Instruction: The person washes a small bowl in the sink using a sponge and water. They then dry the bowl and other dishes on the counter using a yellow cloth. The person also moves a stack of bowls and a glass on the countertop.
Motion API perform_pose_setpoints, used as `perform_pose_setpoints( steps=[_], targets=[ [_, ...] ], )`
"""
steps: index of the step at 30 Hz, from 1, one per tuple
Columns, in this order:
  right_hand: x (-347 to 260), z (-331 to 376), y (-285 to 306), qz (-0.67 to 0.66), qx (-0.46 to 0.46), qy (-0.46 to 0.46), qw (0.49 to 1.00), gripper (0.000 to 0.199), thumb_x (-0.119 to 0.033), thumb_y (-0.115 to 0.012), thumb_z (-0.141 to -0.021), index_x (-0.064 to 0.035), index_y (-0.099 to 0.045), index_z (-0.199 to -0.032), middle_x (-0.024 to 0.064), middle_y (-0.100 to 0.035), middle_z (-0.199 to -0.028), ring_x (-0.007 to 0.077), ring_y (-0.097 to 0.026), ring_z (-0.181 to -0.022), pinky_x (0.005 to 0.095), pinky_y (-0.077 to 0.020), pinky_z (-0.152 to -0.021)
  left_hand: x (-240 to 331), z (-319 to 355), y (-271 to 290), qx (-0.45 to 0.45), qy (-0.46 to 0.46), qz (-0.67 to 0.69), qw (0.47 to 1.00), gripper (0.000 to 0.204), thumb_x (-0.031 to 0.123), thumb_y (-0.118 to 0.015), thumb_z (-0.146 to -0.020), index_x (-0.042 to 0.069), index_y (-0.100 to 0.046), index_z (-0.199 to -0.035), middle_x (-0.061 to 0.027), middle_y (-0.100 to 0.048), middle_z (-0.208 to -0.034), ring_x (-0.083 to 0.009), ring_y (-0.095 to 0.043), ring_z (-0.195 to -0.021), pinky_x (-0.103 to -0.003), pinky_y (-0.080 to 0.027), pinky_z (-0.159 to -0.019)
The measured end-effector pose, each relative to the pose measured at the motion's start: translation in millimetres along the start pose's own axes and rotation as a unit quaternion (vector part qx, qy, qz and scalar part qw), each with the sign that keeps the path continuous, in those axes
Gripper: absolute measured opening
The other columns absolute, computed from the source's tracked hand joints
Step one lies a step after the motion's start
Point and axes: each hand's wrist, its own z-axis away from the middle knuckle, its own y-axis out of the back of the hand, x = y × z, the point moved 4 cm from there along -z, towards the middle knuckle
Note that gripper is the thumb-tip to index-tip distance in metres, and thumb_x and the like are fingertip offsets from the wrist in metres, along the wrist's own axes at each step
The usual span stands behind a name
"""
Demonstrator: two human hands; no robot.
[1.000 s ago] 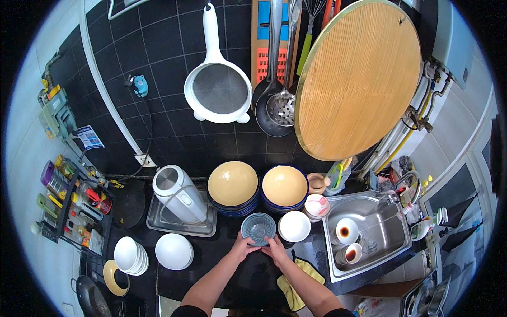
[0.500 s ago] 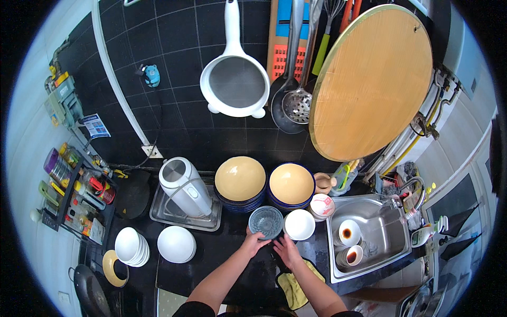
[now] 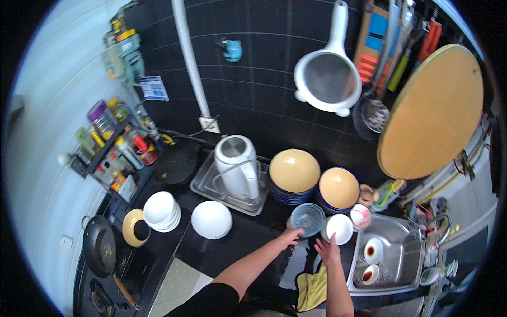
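Observation:
My left hand [image 3: 290, 236] grips the near left side of a blue-grey ribbed glass bowl [image 3: 308, 218], thumb at its rim. The bowl sits in front of two stacks of cream bowls with dark blue outsides, the left stack [image 3: 294, 170] and the right stack [image 3: 339, 188]. My right hand [image 3: 329, 252] is at the near side of a stack of white bowls [image 3: 339, 228], its fingers apart and one fingertip overlapping the rim. Whether it touches the rim is unclear. A white bowl with red markings [image 3: 360, 216] stands just behind on the right.
A steel sink [image 3: 393, 253] on the right holds two white bowls with dark liquid. A yellow cloth [image 3: 312, 289] lies at the counter's front edge. Left are a white kettle [image 3: 237, 169] on a clear tray, white plates [image 3: 212, 219], stacked white bowls [image 3: 160, 210] and a frying pan [image 3: 99, 245].
The view has turned, so the scene sits tilted and farther right. My right hand has gone from near the glass bowl to the white bowls; the left stays on the glass bowl.

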Motion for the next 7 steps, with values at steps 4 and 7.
perform_pose_setpoints(
  steps=[4, 7],
  targets=[
    [5, 5, -4, 0.064, 0.006, -0.004, 0.998, 0.084, -0.055, -0.048, -0.078, -0.0038, -0.01, -0.134, 0.0178, -0.013, -0.139, 0.0319, -0.034, -0.119, 0.0422, -0.0381, -0.089, 10, 24, 13, 0.005, 0.024, -0.005, 1.0, 0.107, 0.036, -0.067, -0.065, 0.019, 0.012, -0.135, -0.0196, -0.012, -0.139, -0.0368, -0.035, -0.116, -0.049, -0.035, -0.09],
    [14, 7, -8, 0.081, -0.005, -0.017, 0.997, 0.084, -0.054, -0.049, -0.079, -0.0072, -0.007, -0.135, 0.0151, -0.01, -0.141, 0.0321, -0.032, -0.12, 0.0426, -0.0379, -0.089, 8, 42, 34, 0.005, 0.011, 0.037, 0.999, 0.097, 0.039, -0.065, -0.07, 0.022, 0.003, -0.137, -0.0174, -0.009, -0.14, -0.0349, -0.033, -0.12, -0.048, -0.034, -0.093]
  ],
)
